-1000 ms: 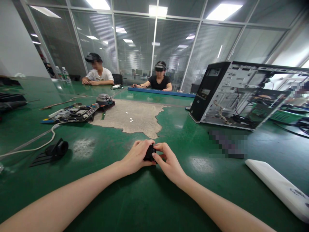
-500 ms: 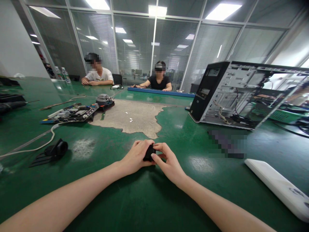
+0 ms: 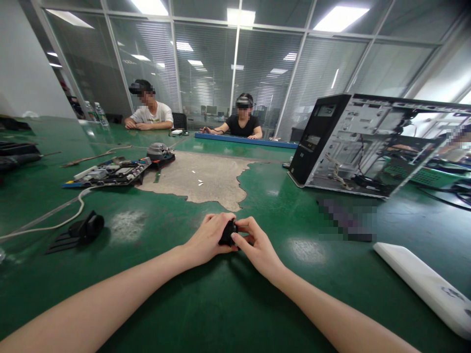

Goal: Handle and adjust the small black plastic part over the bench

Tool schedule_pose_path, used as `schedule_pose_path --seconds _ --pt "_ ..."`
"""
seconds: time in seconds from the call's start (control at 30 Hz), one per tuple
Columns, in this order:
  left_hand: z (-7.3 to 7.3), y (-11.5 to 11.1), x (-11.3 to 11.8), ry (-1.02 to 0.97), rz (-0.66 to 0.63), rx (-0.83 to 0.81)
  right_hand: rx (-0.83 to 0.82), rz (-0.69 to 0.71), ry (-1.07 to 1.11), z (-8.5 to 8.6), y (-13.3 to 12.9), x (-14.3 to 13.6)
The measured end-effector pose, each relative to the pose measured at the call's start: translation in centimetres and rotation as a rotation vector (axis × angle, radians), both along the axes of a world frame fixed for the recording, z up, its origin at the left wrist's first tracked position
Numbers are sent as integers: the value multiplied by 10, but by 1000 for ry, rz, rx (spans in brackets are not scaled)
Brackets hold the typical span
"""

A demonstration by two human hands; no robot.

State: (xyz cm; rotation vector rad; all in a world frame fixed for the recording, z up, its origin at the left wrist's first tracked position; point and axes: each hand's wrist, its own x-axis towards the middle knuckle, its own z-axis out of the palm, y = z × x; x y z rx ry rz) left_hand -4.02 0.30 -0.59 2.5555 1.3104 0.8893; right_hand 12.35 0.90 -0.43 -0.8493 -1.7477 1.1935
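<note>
Between my hands, low over the green table (image 3: 206, 304), is a small black object (image 3: 227, 234) whose kind I cannot make out. My left hand (image 3: 209, 234) is wrapped around it from the left and hides much of it. From the right, my right hand (image 3: 257, 247) pinches its near edge with thumb and index finger, the other fingers curled behind. To the left lies a black plastic part with a round opening (image 3: 88, 228) and slatted fins.
A circuit board (image 3: 110, 171) and a round fan-like part (image 3: 160, 151) sit at the left by a white cable (image 3: 79, 206). An opened computer case (image 3: 320, 142) stands at the right, with a white slab (image 3: 423, 289) nearer. Two people sit across the table.
My right thumb and fingers have shifted very slightly at the black object, and a bit more of its right edge shows. My left hand keeps its grip.
</note>
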Motion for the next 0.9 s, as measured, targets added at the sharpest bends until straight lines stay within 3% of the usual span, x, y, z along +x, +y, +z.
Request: schedule_pose_path --seconds 0.3,0.5,0.7,0.9 --pt "0 1 0 10 12 -10 -57 36 -33 0 3 -2" --pt "1 0 0 8 -1 -8 93 -12 -39 -2 0 1" --pt "0 1 1 3 12 -7 -57 21 -6 0 2 -1" --pt "1 0 0 4 13 -6 4 35 -43 1 1 0"
